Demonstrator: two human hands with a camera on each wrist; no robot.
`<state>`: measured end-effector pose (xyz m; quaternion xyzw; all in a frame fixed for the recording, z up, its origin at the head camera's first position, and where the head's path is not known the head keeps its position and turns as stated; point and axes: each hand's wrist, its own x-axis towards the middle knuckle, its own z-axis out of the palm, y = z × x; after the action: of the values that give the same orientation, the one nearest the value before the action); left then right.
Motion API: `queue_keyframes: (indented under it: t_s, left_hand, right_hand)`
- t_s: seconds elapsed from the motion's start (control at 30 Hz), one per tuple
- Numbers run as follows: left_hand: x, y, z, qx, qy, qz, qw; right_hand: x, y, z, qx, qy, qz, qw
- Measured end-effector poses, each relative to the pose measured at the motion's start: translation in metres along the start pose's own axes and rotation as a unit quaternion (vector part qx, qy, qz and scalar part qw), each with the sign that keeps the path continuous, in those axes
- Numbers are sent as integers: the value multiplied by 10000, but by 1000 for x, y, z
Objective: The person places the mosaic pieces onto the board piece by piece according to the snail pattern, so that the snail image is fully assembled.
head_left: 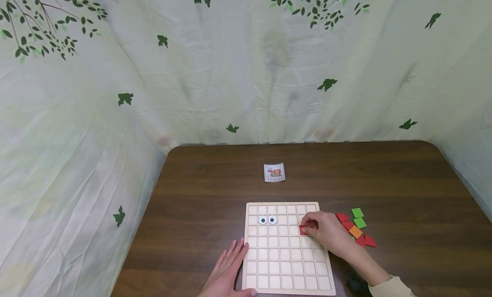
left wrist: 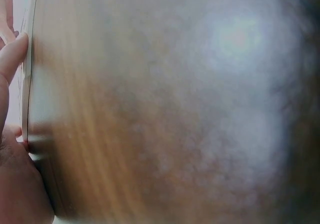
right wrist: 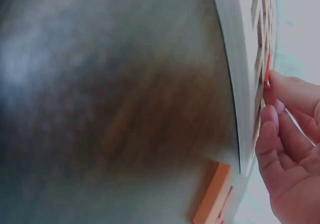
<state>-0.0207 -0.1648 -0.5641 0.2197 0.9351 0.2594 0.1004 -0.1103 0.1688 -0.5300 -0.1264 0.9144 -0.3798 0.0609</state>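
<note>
A white gridded board [head_left: 285, 267] with a pale wooden frame lies on the table. Two googly-eye tiles [head_left: 262, 220] sit side by side in its second row. My right hand [head_left: 330, 233] pinches a red square tile [head_left: 302, 230] between thumb and fingertips over the board's right side, in the third row. Seen from the right wrist, that red tile [right wrist: 268, 68] stands tilted at the board surface. My left hand [head_left: 228, 271] rests against the board's left edge, fingers extended and its thumb by the lower left corner.
Loose tiles lie right of the board: red pieces [head_left: 370, 241], green squares [head_left: 357, 213] and an orange square [head_left: 355, 232], partly overlapping. A small printed picture card [head_left: 274, 173] lies behind the board on the brown table [head_left: 207, 186]. Leaf-patterned curtains [head_left: 246, 74] hang around the table.
</note>
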Motion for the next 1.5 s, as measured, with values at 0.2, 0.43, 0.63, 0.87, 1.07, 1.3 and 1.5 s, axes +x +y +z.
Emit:
queue_keyframes:
  t_s: [0.2, 0.43, 0.63, 0.87, 1.07, 1.3, 1.5]
  left_hand:
    - [-1, -1, 2, 248, 205, 223, 9992]
    - [-2, -1, 4, 361, 329, 316, 9983]
    - [-3, -2, 4, 344, 372, 346, 9981]
    - [-3, -3, 5, 292, 378, 348, 9983]
    - [-3, -4, 4, 307, 411, 358, 9980]
    - [-2, -4, 4, 304, 424, 379, 9979]
    - [-2, -5, 6, 524, 622, 517, 9953]
  right_hand:
    - [-6, 3, -11, 162, 1, 165, 9997]
    - [-11, 16, -31, 248, 261, 345, 9988]
    - [-17, 30, -47, 270, 367, 385, 9982]
    - [-20, 47, -65, -249, 309, 222, 9990]
    - [-21, 57, -71, -720, 201, -72, 9972]
    - [-17, 64, -71, -965, 130, -200, 9950]
    - [-14, 67, -72, -1002, 75, -225, 9947]
